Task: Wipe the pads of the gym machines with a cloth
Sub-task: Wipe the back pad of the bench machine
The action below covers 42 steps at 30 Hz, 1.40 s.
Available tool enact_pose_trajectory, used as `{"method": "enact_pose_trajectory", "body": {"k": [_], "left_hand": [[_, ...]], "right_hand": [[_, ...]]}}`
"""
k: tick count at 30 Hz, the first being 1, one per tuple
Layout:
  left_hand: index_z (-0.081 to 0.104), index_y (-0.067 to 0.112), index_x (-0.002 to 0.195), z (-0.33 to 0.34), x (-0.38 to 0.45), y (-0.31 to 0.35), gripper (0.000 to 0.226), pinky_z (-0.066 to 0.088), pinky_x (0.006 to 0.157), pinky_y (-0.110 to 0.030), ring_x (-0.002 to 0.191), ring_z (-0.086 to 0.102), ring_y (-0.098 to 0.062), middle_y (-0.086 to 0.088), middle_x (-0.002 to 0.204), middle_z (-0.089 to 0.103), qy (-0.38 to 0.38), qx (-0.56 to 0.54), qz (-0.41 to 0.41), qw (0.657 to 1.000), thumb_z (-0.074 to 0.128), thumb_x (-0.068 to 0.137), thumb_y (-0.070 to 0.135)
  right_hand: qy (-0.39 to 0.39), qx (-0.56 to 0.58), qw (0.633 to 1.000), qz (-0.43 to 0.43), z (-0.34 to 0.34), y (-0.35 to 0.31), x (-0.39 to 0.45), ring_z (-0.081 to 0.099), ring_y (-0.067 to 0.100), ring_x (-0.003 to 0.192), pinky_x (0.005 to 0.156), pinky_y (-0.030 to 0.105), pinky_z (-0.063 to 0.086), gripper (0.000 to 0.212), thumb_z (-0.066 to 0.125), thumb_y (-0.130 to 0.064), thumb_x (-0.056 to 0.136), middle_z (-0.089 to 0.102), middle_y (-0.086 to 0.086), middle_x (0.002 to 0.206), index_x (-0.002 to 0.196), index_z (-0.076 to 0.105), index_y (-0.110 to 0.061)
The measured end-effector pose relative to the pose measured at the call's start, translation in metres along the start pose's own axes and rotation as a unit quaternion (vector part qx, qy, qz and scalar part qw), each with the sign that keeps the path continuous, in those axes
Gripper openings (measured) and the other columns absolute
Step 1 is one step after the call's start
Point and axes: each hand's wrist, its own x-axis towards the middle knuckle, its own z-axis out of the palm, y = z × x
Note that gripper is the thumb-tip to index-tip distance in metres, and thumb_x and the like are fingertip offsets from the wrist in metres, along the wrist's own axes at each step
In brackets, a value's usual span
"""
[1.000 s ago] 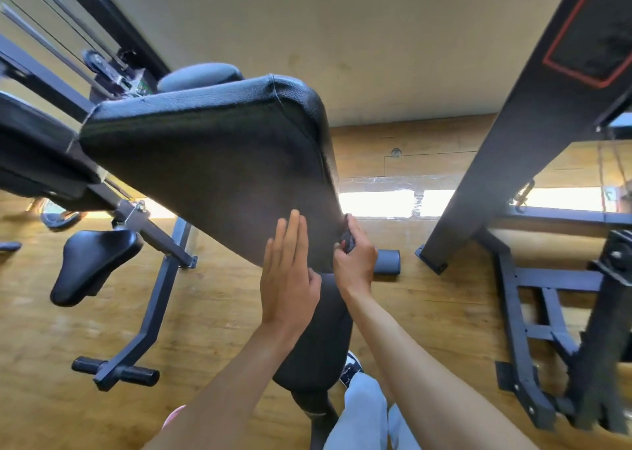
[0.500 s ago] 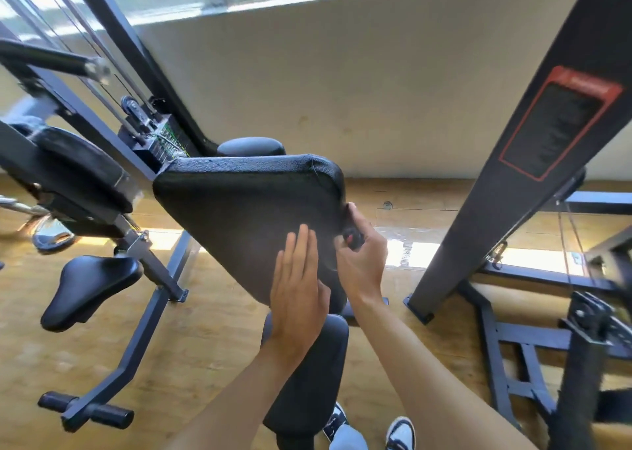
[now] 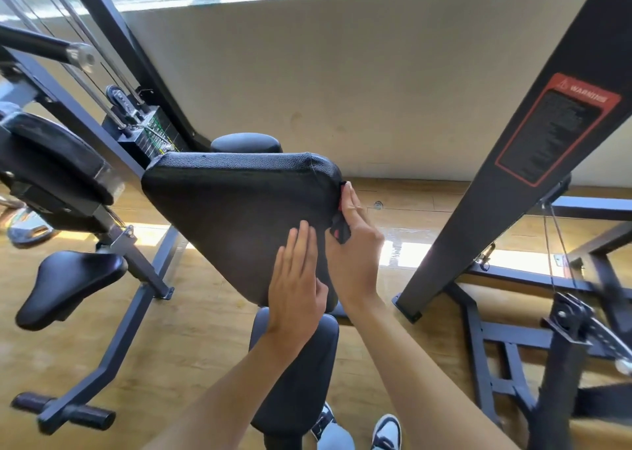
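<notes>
Both hands work at the tilted black back pad (image 3: 239,217) of the gym machine: the left hand (image 3: 295,289) lies flat on the pad's lower right face with fingers straight and together, while the right hand (image 3: 355,244) pinches a dark cloth with red marks (image 3: 341,230) against the pad's right edge. Below the pad sits the dark seat pad (image 3: 301,374); a black saddle-shaped seat (image 3: 68,285) stands well apart at left, over the wooden floor (image 3: 191,330).

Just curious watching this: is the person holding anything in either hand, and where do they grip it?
The right hand holds a dark cloth bunched against the back pad's right edge. The left hand rests flat on the pad, holding nothing.
</notes>
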Motion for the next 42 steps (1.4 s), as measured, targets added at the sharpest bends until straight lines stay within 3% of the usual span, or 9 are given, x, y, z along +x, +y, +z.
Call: {"method": "enact_pose_trajectory", "body": {"k": [4,8,14,18,21,25,30,38,42], "left_hand": [[0.012,0.011,0.164,0.014,-0.007,-0.005,0.104,0.025,0.126,-0.045,0.158,0.015,-0.026,-0.008,0.172,0.015,-0.023,0.003,-0.008,1.000,0.078,0.083,0.011],[0.005,0.015,0.165,0.024,-0.014,-0.010,0.108,0.025,0.125,-0.046,0.158,0.017,-0.027,-0.004,0.172,0.009,-0.024,-0.014,-0.006,1.000,0.075,0.083,0.011],[-0.005,0.017,0.165,0.056,-0.034,-0.015,0.112,0.035,0.122,-0.050,0.159,0.010,-0.023,0.000,0.173,-0.003,-0.063,-0.040,-0.016,0.997,0.079,0.091,0.026],[0.001,0.015,0.165,0.070,-0.037,-0.007,0.091,0.035,0.122,-0.048,0.160,0.002,-0.017,0.007,0.172,-0.010,-0.058,-0.074,-0.036,0.995,0.057,0.100,0.045],[-0.003,0.020,0.165,0.075,-0.035,-0.007,0.092,0.036,0.121,-0.048,0.159,-0.005,-0.013,0.009,0.172,-0.010,-0.056,-0.068,-0.048,0.995,0.059,0.099,0.038],[0.002,0.015,0.163,0.083,-0.041,-0.019,0.104,0.039,0.119,-0.048,0.158,-0.010,-0.012,0.002,0.171,-0.006,-0.083,-0.033,-0.007,0.996,0.073,0.087,0.010],[-0.007,0.020,0.164,0.102,-0.064,-0.043,0.116,0.013,0.127,-0.038,0.159,-0.005,-0.015,0.011,0.170,-0.018,-0.171,0.013,0.043,0.984,0.075,0.084,0.006],[-0.006,0.016,0.164,0.116,-0.070,-0.041,0.116,0.017,0.127,-0.039,0.159,-0.004,-0.017,0.002,0.171,-0.005,-0.142,0.024,0.047,0.988,0.073,0.080,0.003],[0.002,0.012,0.164,0.122,-0.069,-0.041,0.114,0.019,0.126,-0.039,0.159,0.002,-0.021,0.000,0.169,-0.001,-0.118,0.021,0.051,0.992,0.074,0.077,0.002]], "right_hand": [[0.016,-0.028,0.999,-0.006,0.013,0.017,-0.009,0.042,0.009,0.139,0.115,0.012,0.032,0.069,0.070,0.009,0.088,0.047,-0.003,0.152,0.151,0.046,-0.006],[0.017,-0.049,0.999,0.003,0.022,0.042,-0.024,0.055,0.023,0.135,0.110,0.032,0.046,0.069,0.073,0.009,0.085,0.057,0.008,0.147,0.149,0.050,-0.004],[0.009,-0.015,0.999,0.050,0.039,0.078,-0.043,0.043,0.011,0.140,0.116,0.012,0.030,0.072,0.070,0.013,0.086,0.051,0.001,0.150,0.151,0.047,-0.006],[-0.018,-0.004,0.997,0.079,0.046,0.109,-0.060,0.040,0.010,0.144,0.120,0.024,0.034,0.070,0.066,0.009,0.091,0.049,0.001,0.154,0.154,0.042,-0.010],[-0.046,-0.013,0.994,0.097,0.053,0.137,-0.071,0.040,0.010,0.145,0.121,0.029,0.035,0.075,0.065,0.013,0.088,0.048,0.001,0.155,0.155,0.042,-0.012],[-0.079,-0.028,0.988,0.126,0.060,0.175,-0.087,0.045,0.016,0.143,0.115,0.039,0.044,0.077,0.070,0.014,0.085,0.051,0.003,0.154,0.154,0.045,-0.012],[-0.077,-0.022,0.987,0.137,0.074,0.202,-0.099,0.043,0.011,0.142,0.116,0.036,0.043,0.079,0.068,0.017,0.084,0.049,0.002,0.154,0.153,0.045,-0.011],[-0.110,-0.016,0.967,0.229,0.088,0.247,-0.129,0.043,0.010,0.143,0.119,0.022,0.034,0.079,0.065,0.020,0.081,0.050,-0.002,0.153,0.152,0.048,-0.011],[-0.108,-0.004,0.956,0.273,0.098,0.265,-0.139,0.046,0.015,0.143,0.119,0.033,0.038,0.080,0.061,0.021,0.081,0.052,0.001,0.153,0.152,0.049,-0.013]]}}
